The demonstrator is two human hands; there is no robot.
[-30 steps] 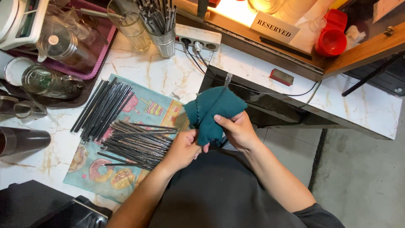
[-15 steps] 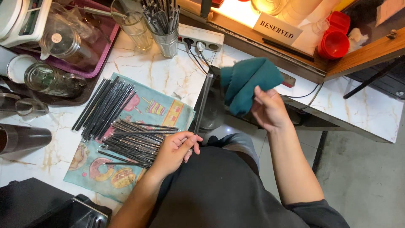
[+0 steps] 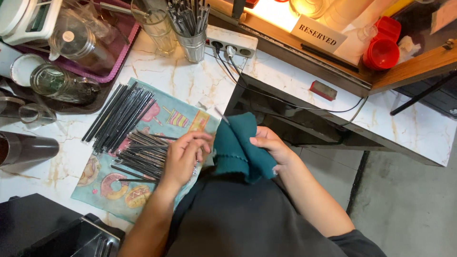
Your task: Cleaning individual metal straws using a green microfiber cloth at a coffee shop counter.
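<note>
Teal cloth (image 3: 240, 147) gripped by right hand (image 3: 269, 145), loose black straws (image 3: 140, 157) at nine o'clock touched by half-curled left hand (image 3: 183, 157)

head-worn view, looking steeply down, close

Cut off by the top edge: the white scale (image 3: 26, 16) at the corner, the glass cup (image 3: 157, 26), the upper ends of the dark straws in the metal cup (image 3: 193, 43).

Cut off at the left edge: the dark cylinder (image 3: 24, 150) and the clear glasses (image 3: 21, 112).

Cropped at the bottom: the black appliance (image 3: 57, 228) and both forearms.

Hidden under the left hand (image 3: 183, 157): part of the loose pile of black straws (image 3: 140, 157); impossible to tell which straw the fingers (image 3: 202, 140) pinch.

Buried in the teal cloth (image 3: 243, 147): most of the right hand (image 3: 271, 145) fingers and nearly all of a thin pale stick (image 3: 221, 115), only its tip showing.

Under the cloth and torso: the desk (image 3: 200, 85) edge.
</note>
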